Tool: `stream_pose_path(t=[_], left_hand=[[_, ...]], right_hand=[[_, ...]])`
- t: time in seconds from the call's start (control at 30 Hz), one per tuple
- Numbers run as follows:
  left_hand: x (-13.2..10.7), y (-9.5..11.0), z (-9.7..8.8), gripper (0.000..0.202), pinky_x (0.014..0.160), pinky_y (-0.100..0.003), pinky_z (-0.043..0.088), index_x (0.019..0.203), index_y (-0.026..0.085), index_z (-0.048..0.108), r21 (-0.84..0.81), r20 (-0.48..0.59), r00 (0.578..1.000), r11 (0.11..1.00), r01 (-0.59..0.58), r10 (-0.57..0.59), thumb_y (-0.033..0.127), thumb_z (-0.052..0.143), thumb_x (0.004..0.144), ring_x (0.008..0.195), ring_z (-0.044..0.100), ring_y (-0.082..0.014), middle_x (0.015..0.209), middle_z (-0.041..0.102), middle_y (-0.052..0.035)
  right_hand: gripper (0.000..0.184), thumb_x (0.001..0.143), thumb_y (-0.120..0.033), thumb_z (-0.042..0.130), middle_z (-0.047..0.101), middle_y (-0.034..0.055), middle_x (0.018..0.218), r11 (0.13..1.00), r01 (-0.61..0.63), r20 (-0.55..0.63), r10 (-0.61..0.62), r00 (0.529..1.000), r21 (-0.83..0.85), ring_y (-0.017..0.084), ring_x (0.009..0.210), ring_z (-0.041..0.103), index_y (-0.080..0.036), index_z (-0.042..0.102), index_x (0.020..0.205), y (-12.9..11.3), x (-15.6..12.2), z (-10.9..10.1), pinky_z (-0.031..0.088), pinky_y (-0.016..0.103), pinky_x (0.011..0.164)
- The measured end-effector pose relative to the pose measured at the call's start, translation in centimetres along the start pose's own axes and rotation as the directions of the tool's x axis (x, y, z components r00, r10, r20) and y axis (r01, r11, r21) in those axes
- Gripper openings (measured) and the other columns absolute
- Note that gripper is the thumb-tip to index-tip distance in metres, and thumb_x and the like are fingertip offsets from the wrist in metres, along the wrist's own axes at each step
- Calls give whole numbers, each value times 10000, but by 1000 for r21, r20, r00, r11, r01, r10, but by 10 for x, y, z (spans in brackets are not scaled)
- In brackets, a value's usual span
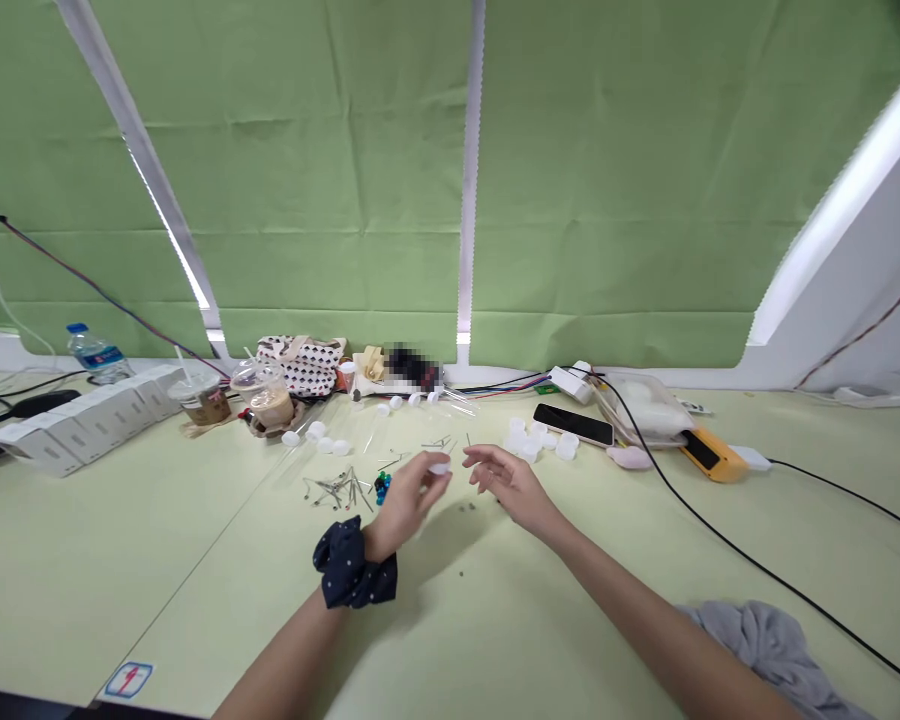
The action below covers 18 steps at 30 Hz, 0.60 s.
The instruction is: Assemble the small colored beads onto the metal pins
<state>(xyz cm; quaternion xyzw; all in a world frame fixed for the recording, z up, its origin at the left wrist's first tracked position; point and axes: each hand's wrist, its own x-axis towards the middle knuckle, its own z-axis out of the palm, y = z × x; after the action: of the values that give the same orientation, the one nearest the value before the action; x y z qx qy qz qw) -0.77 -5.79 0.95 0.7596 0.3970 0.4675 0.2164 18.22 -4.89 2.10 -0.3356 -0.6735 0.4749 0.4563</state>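
Observation:
My left hand (409, 500), with a dark blue scrunchie (354, 566) on the wrist, pinches a small white cap (439, 467) above the pale green table (195, 560). My right hand (504, 480) hovers just right of it, fingers loosely curled, thumb and forefinger close together; what they hold, if anything, is too small to see. Thin metal pins (341, 488) and a few coloured beads (382, 487) lie left of my left hand. More white caps (540, 440) sit beyond my right hand and at the left (316, 436).
Two plastic drink cups (262, 395), white boxes (82, 420) and a water bottle (94, 352) stand at back left. A black phone (574, 424), a yellow device (712, 455) and a black cable (757, 565) lie at right. Grey cloth (765, 640) lies near the front right.

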Motion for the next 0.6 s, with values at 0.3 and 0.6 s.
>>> stream_pose_path(t=[0.3,0.6], left_hand=[[82,-75,-108,406,750,-281,471,1200,229,292,-71,-464,884,997,23,-54,237,466,833,827,564,-124,914,533,-32],[168,-155,-147,386,775,-301,478,1128,152,405,260,-417,908,954,148,-27,226,532,771,873,606,-169,1019,572,-88]], right_hand=[[371,812,-489,471,641,64,810,982,-150,68,158,985,-112,125,634,584,-151,615,862,18,6,-7,467,241,546],[328,809,-455,496,636,46,748,975,-153,70,166,984,-163,115,596,567,-147,611,801,13,5,-8,460,246,569]])
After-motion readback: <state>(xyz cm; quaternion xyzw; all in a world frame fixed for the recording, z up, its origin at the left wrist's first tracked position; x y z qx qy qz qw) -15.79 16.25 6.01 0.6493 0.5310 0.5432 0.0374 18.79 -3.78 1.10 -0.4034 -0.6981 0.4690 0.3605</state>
